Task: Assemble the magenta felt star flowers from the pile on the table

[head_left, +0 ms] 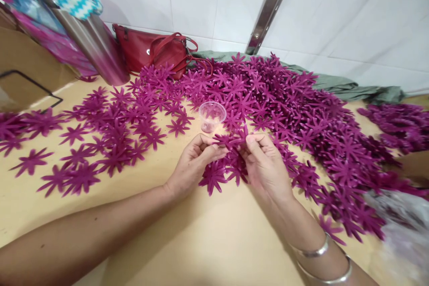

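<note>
My left hand (194,161) and my right hand (264,165) meet over the middle of a light wooden table (187,237). Both pinch a small bunch of magenta flower-shaped cutouts (231,140); more cutouts hang below the fingers (214,176). A small clear plastic cup (212,116) stands just beyond my hands. A thick heap of the same cutouts (301,116) runs from the back middle to the right. Single cutouts (100,143) lie spread out flat on the left. Two silver bangles (321,259) sit on my right wrist.
A red handbag (150,51) lies against the white tiled wall at the back. A shiny metal cylinder (92,44) leans at the back left under patterned cloth. Green cloth (345,85) lies behind the heap. A clear plastic bag (405,228) sits at the right edge.
</note>
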The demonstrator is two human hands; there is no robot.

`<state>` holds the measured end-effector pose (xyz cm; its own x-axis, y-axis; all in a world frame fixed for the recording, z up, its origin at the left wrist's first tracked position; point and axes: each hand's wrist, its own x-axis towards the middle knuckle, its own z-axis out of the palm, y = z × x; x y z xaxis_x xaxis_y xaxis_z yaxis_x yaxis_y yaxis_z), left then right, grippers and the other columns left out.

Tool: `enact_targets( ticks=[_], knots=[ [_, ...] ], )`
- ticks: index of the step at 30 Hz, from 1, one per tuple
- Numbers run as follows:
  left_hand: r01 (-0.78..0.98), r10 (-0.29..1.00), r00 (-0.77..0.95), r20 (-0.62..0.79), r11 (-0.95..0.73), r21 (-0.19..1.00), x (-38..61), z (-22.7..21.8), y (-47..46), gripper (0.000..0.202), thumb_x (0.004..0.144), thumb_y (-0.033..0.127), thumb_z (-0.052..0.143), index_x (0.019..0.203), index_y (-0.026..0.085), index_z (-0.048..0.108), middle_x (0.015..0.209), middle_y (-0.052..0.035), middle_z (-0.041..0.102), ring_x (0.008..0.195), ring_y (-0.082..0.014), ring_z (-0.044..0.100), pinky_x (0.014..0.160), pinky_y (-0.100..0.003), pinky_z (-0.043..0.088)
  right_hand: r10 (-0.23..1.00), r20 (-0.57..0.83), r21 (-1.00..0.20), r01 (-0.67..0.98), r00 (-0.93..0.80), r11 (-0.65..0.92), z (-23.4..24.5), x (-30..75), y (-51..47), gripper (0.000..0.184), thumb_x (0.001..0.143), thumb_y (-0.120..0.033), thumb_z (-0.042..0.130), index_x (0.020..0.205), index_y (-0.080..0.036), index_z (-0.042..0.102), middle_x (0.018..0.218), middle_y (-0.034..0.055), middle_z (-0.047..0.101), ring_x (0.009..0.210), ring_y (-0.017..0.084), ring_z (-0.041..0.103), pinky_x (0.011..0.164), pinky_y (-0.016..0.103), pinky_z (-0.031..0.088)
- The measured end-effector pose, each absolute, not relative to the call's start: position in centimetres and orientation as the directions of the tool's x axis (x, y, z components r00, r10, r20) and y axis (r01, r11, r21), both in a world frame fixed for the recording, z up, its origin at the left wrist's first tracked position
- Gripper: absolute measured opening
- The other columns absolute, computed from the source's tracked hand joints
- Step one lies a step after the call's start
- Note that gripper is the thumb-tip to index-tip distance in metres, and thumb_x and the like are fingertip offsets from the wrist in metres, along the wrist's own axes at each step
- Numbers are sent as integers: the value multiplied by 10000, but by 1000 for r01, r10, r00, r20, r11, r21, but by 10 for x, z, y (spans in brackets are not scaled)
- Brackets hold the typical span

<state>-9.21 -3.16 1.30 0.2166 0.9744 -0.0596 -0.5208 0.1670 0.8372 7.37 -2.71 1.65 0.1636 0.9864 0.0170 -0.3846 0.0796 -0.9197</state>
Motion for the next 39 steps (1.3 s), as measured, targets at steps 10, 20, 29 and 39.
enact_targets(
  ticks=[10,20,29,39],
  knots=[
    [-528,989,137,-56,121,841,-93,9,-30,249,878,348,771,898,210,564,738,72,569,631,-60,535,722,-206,542,979,-99,-826,-564,177,19,19,96,-13,212,824,-388,853,903,-263,702,980,-5,805,1037,199,776,914,335,603],
    [-485,988,147,-55,121,866,-95,14,-31,294,928,317,706,1180,287,558,926,43,631,825,-105,646,836,-262,560,989,-118,-874,-481,88,-61,21,89,-17,386,703,-272,937,1023,-261,720,1019,-6,821,990,182,772,958,332,601],
    [-342,978,206,-9,80,936,-95,14,-32,244,921,367,755,1111,215,746,1018,-27,681,911,-144,633,856,-254,534,985,-11,-945,-323,170,45,28,87,-20,324,697,-380,950,862,-243,706,692,-55,685,624,124,623,632,250,534],
    [-377,973,231,-18,107,920,-91,16,-31,249,803,386,865,851,179,735,784,10,650,701,-108,568,673,-224,485,998,57,-998,-20,38,58,34,74,-36,409,737,-441,928,680,-225,586,535,-90,486,470,83,389,442,234,301]
  ],
)
